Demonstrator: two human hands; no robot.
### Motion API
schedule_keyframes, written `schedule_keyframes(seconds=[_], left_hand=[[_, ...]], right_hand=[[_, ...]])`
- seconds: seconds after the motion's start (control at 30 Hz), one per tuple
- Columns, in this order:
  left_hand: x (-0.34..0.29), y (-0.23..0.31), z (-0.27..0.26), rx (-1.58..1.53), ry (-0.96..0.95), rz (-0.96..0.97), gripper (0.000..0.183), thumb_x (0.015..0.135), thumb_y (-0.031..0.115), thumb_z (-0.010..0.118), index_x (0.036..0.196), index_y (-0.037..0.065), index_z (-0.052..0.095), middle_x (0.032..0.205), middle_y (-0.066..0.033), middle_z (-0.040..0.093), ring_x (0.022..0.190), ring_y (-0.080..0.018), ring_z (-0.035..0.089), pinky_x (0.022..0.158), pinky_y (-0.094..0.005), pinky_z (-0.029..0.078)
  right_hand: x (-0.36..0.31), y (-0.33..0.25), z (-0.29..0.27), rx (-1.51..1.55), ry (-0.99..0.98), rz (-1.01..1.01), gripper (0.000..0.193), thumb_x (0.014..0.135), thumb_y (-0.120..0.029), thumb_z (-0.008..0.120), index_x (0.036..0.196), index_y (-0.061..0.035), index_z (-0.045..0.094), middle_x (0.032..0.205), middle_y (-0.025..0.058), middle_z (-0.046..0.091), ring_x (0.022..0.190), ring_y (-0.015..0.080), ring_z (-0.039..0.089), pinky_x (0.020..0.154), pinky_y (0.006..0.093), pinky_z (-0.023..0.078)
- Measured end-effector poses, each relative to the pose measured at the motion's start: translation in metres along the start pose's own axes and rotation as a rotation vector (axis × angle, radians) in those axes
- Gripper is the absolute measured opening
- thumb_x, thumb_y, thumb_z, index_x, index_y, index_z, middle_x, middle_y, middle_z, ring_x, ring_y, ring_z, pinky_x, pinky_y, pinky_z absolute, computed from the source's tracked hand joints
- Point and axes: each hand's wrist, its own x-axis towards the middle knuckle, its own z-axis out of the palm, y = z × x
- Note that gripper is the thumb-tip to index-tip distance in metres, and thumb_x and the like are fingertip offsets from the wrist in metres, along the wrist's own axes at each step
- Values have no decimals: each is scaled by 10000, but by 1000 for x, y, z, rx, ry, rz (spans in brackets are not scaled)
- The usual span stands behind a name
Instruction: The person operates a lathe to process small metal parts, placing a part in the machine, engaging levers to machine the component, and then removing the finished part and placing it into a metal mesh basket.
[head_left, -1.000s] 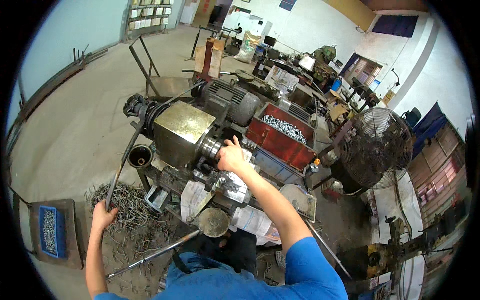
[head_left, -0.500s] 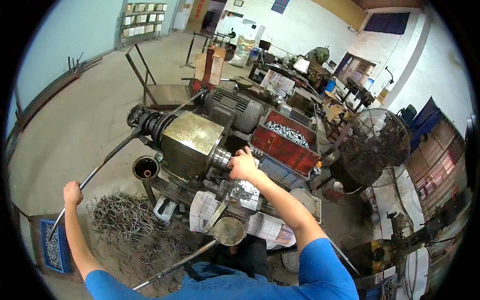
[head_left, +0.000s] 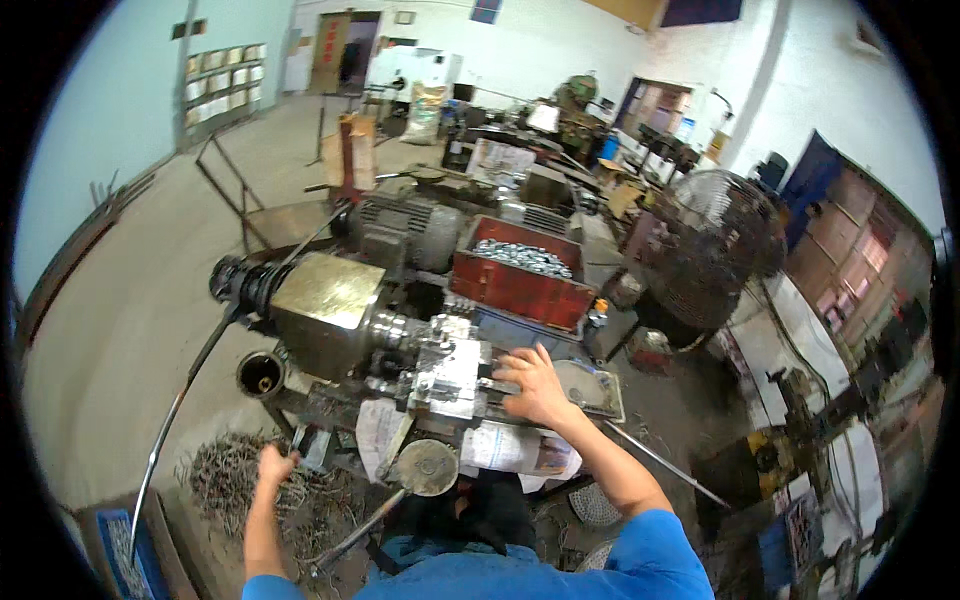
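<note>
My left hand (head_left: 274, 466) is in the air over the metal shavings, off the long bent lever (head_left: 177, 405); its thumb stands apart and its fingers are slightly blurred. My right hand (head_left: 533, 385), fingers apart, is at the right end of the shiny metal tool slide (head_left: 448, 375) on a small lathe-like machine. Whether its fingertips touch the slide I cannot tell. Left of the slide are the spindle (head_left: 392, 330) and the brass-topped headstock (head_left: 325, 290). A round plate (head_left: 428, 467) with a metal rod (head_left: 358, 530) lies in front of me.
A red bin (head_left: 520, 285) of small metal parts stands behind the slide, beside an electric motor (head_left: 408, 230). Tangled shavings (head_left: 225, 470) cover the floor at left, near a blue crate (head_left: 125, 550). A large caged fan (head_left: 700, 250) stands at right.
My left hand has let go of the long lever and moved right. My right hand has left the spindle and moved right and down. The slide now sits closer to the spindle. The view has shifted.
</note>
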Motion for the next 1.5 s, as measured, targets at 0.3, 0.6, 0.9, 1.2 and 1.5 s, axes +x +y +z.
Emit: schedule_keyframes(seconds=[0.3,0.6,0.9,1.2,1.5], left_hand=[[61,14,-6,895,-142,214,212,678,195,665,866,97,656,950,-108,650,942,-271,612,751,-393,494],[6,-48,-21,443,-102,66,394,673,300,689,967,45,623,911,-175,643,872,-315,619,759,-416,499],[-55,-203,-51,-166,-331,-473,251,756,142,640,891,-62,583,649,-168,620,527,-217,630,494,-348,518],[-59,-86,-41,140,-434,-201,199,744,125,617,859,-36,637,679,-138,639,539,-193,631,527,-339,513],[-30,-55,-19,220,-366,-25,288,753,147,626,981,-28,628,772,-159,657,640,-203,641,594,-334,512]], right_hand=[[-163,104,-16,-74,63,382,374,521,-218,677,880,-116,693,908,73,659,879,279,600,809,390,460],[-376,206,29,-545,-327,1264,386,699,-218,619,1054,-79,560,1082,117,587,1044,294,546,911,447,401],[-390,60,64,-227,-86,1233,271,552,-185,631,750,-19,548,665,210,595,662,395,592,638,473,477],[-342,-44,76,215,183,1324,297,558,-245,594,732,-11,539,642,190,561,597,348,543,578,401,432],[-339,-41,62,99,60,1309,331,573,-269,606,778,-21,530,649,217,581,635,432,556,596,479,446]])
